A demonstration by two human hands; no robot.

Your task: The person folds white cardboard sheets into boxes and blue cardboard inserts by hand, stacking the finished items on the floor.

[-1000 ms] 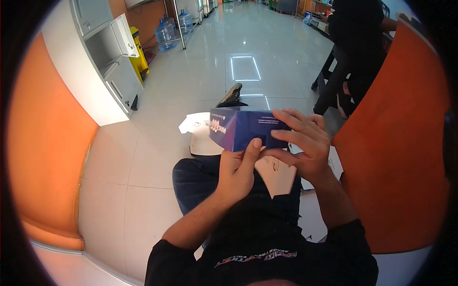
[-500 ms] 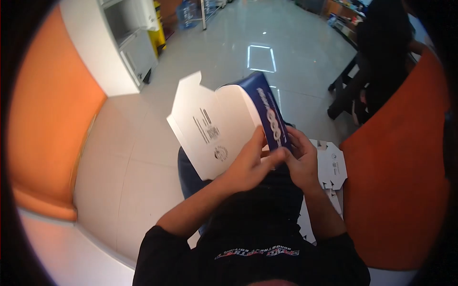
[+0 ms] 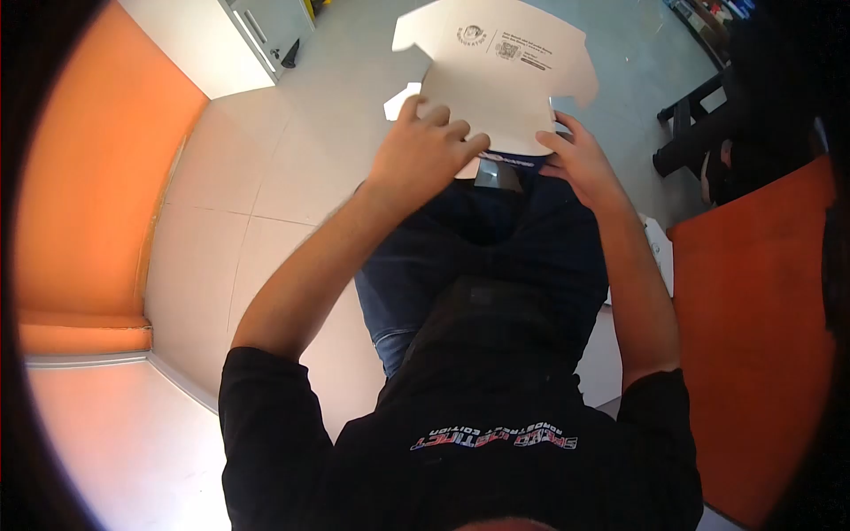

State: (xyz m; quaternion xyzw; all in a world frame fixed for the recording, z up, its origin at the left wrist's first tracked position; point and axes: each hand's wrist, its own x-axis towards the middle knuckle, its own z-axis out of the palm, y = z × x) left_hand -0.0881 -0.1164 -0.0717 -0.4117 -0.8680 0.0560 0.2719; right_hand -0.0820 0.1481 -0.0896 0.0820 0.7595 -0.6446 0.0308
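In the head view, holding an open carton [image 3: 491, 102] above the far end of the lap with both hands, turning its white inner panel [image 3: 496, 75] toward the camera and showing a narrow strip of printed blue face [image 3: 531, 162] along the near edge. Gripping the right side with the right hand [image 3: 580, 164], resting the thumb on the white surface and tucking other fingers behind and under the edge, so pinching the card. Laying the left hand [image 3: 427, 146] across the near left part of the panel, bending its fingers slightly apart over the card, but hiding too much of the underside to tell whether pinching or only pressing. Exposing between the hands, just below the near edge, a dark glossy piece [image 3: 498, 175], without showing clearly how it joins the carton. Judging from this pose, probably working the carton's panels at the near fold, not yet having the box closed. Calling next, by the same judgement, for a steady pinch at the right and light, even pressure at the left, avoiding creasing the thin card. Lying farther right, beside the right forearm and near an orange partition [image 3: 753, 336], also showing loose white card [image 3: 657, 257].
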